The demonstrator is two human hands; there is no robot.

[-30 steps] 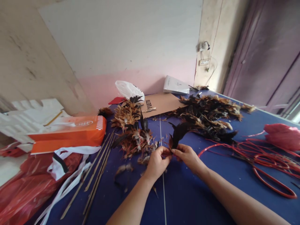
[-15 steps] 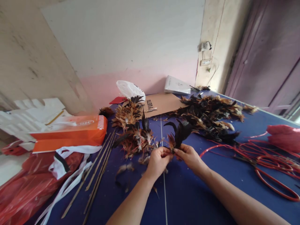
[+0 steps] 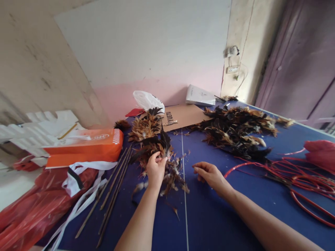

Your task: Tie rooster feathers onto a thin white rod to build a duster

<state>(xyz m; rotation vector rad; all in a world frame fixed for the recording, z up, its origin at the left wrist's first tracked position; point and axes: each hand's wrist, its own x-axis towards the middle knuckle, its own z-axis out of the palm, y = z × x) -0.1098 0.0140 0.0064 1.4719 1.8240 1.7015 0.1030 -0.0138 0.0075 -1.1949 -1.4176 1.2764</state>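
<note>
Head | feathers (image 3: 150, 145): tufted, brown-black | left fingers (image 3: 154, 156): can't tell | right fingers (image 3: 202, 164): loosely parted

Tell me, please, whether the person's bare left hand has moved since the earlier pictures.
Yes: the left hand moved leftward, away from the thin white line on the blue table.

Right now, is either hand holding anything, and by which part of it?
Nothing shows in the right hand. The left hand is at the pile of feathers, but whether it grips any, and by which part, cannot be told.
</note>
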